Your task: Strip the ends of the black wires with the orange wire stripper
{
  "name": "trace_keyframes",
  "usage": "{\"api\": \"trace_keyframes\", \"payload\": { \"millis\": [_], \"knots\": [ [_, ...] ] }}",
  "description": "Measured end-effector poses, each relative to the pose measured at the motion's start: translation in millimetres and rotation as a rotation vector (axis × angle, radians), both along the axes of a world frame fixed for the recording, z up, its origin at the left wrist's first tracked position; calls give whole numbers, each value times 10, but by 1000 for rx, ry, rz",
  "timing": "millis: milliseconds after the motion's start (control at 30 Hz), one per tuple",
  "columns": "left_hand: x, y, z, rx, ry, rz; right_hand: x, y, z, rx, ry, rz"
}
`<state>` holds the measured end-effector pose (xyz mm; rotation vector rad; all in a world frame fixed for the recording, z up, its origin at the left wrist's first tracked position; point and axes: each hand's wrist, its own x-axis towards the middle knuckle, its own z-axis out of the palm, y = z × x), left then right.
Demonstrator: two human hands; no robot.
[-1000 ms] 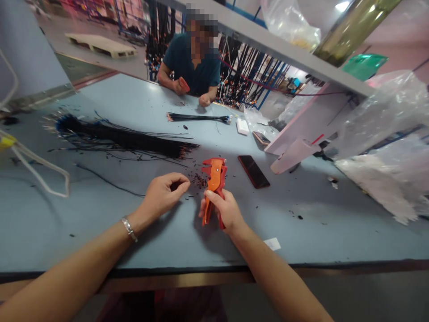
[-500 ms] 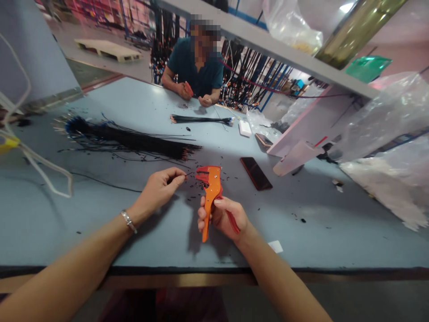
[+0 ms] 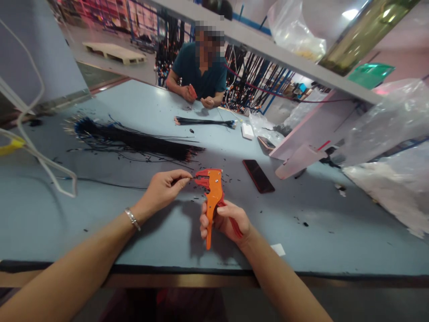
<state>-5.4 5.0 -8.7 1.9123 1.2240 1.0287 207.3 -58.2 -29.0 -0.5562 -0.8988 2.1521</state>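
Your left hand (image 3: 167,187) pinches a wire (image 3: 114,183) mid-frame — seemingly to line it up with the pliers (image 3: 215,190) your right hand (image 3: 234,213) grips.

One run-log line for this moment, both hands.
left hand: pinching black wire | right hand: gripping orange-and-red wire stripper | contact: wire at stripper's jaws

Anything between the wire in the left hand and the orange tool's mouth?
Nothing visible: the wire runs from the left hand to the mouth of the orange tool. How far in is too small to tell.
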Motion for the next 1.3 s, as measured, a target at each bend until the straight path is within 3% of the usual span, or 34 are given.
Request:
{"api": "trace_keyframes", "payload": {
  "millis": [267, 800, 1000, 1300],
  "knots": [
    [3, 0, -60, 84, -3, -6, -22, -29, -2, 17, -25, 6],
    [28, -37, -14, 120, -22, -7, -68, -67, 76, 110, -128, -47],
    [29, -52, 25, 122, -12, 9, -64, -40, 71, 95, -146, -119],
    [34, -76, 91, 121, 10, 7, -74, -41, 61, 83, -175, -123]
  ]
}}
